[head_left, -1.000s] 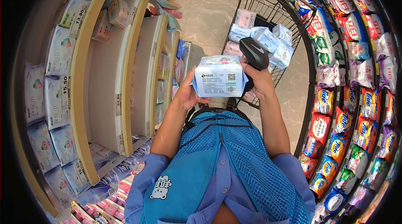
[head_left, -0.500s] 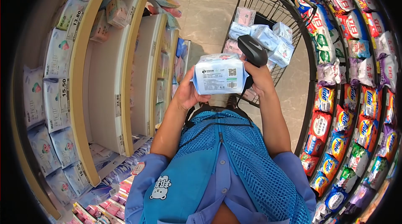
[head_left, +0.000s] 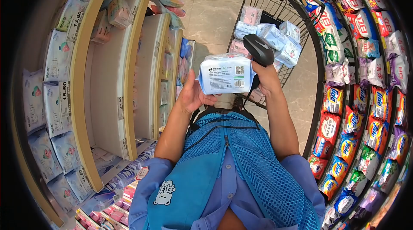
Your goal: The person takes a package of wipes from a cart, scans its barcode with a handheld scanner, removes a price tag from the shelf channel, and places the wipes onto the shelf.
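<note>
Left hand (head_left: 192,95) loosely grips pale-blue, plastic-wrapped, boxy pack (head_left: 226,75), likely light, soft, best held at ends; alongside, right hand (head_left: 267,80) clasps black plastic scanner (head_left: 258,50), pack contact unclear.

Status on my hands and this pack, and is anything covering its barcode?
Left hand at pack's lower left. Right hand gripping scanner. Barcode facing up toward camera, nothing over it.

The head camera (fisheye-wide) looks forward and down from above the hands (head_left: 190,96).
</note>
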The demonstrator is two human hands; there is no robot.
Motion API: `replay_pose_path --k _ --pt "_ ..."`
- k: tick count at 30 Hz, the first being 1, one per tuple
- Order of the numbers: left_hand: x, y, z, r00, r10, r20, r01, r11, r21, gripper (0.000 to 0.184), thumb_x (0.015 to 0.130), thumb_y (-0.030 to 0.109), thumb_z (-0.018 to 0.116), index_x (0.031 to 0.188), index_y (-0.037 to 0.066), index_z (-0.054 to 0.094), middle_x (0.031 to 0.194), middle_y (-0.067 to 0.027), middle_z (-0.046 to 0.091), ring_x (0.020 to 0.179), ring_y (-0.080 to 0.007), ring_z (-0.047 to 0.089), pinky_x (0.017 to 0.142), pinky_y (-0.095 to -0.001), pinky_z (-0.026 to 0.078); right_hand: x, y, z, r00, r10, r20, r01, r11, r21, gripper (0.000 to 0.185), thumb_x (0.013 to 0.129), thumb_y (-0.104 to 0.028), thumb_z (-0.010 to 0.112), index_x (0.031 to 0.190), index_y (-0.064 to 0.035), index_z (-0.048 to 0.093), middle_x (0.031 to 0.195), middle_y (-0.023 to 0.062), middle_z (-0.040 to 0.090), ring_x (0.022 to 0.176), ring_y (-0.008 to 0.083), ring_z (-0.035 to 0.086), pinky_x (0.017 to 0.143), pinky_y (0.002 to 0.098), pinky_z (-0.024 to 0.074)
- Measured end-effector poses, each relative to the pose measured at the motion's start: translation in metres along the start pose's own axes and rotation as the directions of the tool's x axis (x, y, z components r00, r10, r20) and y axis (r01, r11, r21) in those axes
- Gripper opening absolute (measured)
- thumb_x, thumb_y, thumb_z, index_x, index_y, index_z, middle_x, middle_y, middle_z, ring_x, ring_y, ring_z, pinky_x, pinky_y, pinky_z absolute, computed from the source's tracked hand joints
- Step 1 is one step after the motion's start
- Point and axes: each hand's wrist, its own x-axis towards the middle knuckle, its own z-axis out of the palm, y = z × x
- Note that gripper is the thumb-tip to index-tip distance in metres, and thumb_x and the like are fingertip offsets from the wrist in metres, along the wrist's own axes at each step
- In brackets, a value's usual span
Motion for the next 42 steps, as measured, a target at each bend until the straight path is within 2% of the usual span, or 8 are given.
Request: replay_pose_path --k 4,13,16,18,25,28,31,42 --pt "-0.001 -0.003 -0.007 0.992 0.040 0.116 -0.046 0.998 0.045 0.089 0.087 0.073 0.049 0.137 -0.001 0.044 0.105 -0.0267 0.067 0.077 -0.0306 0.073 0.063 -0.0401 0.064 0.003 0.003 -0.003 1.000 -0.009 -0.009 0.009 1.000 -0.004 0.019 0.085 -0.004 0.068 0.104 0.0001 0.066 0.095 0.0032 0.065 0.088 0.0119 0.059 0.080 0.0275 0.0461" --pt "-0.009 0.007 0.016 0.980 0.087 -0.180 -0.003 0.907 0.422 0.081 0.080 0.047 0.075 0.136 -0.002 0.046 0.117 -0.0220 0.065 0.086 -0.0303 0.072 0.068 -0.0410 0.063 0.001 -0.011 0.012 1.000 0.007 0.011 -0.007 1.000 -0.006 0.021 0.086 -0.003 0.068 0.106 -0.0006 0.065 0.098 0.0035 0.064 0.087 0.0112 0.059 0.077 0.0263 0.0470" --pt "-0.011 0.010 0.030 0.945 0.197 -0.262 -0.044 0.869 0.493 0.080 0.077 0.040 0.080 0.138 0.001 0.045 0.120 -0.0147 0.064 0.107 -0.0252 0.065 0.083 -0.0414 0.058 0.000 -0.021 0.020 1.000 -0.004 0.012 0.004 1.000 -0.001 0.021 0.086 -0.002 0.068 0.106 -0.0014 0.064 0.099 0.0036 0.064 0.087 0.0111 0.059 0.076 0.0261 0.0476" --pt "-0.008 0.010 0.029 0.921 0.370 -0.123 -0.232 0.775 0.588 0.088 0.073 0.042 0.082 0.140 0.000 0.045 0.125 -0.0113 0.061 0.119 -0.0221 0.056 0.099 -0.0380 0.046 0.000 -0.025 0.024 1.000 0.001 0.017 -0.001 0.999 0.032 0.021 0.086 -0.002 0.068 0.107 -0.0021 0.064 0.100 0.0033 0.064 0.090 0.0112 0.059 0.078 0.0269 0.0476" --pt "-0.008 0.021 0.044 0.793 0.600 -0.100 -0.439 0.678 0.589 0.104 0.071 0.044 0.081 0.150 0.000 0.030 0.138 -0.0136 0.050 0.128 -0.0233 0.048 0.108 -0.0355 0.036 -0.006 -0.033 0.036 0.989 -0.077 0.127 0.064 0.992 0.106 0.027 0.085 -0.005 0.071 0.111 -0.0033 0.064 0.104 0.0019 0.064 0.098 0.0119 0.058 0.086 0.0276 0.0462" --pt "-0.006 0.036 0.057 0.768 0.629 -0.122 -0.465 0.678 0.569 0.106 0.074 0.042 0.079 0.153 0.001 0.022 0.143 -0.0153 0.044 0.132 -0.0242 0.044 0.110 -0.0358 0.034 -0.026 -0.043 0.045 0.951 -0.291 0.108 0.271 0.948 0.165 0.056 0.080 -0.021 0.082 0.126 -0.0017 0.057 0.114 0.0042 0.062 0.106 0.0156 0.059 0.092 0.0327 0.0488" --pt "-0.007 0.045 0.082 0.760 0.635 -0.138 -0.477 0.689 0.546 0.101 0.077 0.039 0.075 0.154 0.001 0.021 0.143 -0.0164 0.045 0.131 -0.0249 0.044 0.110 -0.0364 0.034 -0.045 -0.073 0.065 0.844 -0.527 0.099 0.522 0.850 0.074 0.066 0.074 -0.019 0.087 0.128 0.0000 0.057 0.118 0.0047 0.063 0.109 0.0146 0.056 0.096 0.0314 0.0445" --pt "-0.002 0.064 0.133 0.855 0.515 -0.061 -0.406 0.739 0.537 0.073 0.086 0.049 0.065 0.139 0.003 0.044 0.124 -0.0098 0.062 0.113 -0.0183 0.060 0.097 -0.0328 0.047 -0.057 -0.119 0.068 0.871 -0.490 -0.026 0.490 0.872 0.006 0.040 0.078 0.002 0.077 0.115 -0.0035 0.061 0.103 0.0036 0.063 0.096 0.0121 0.061 0.086 0.0284 0.0500"
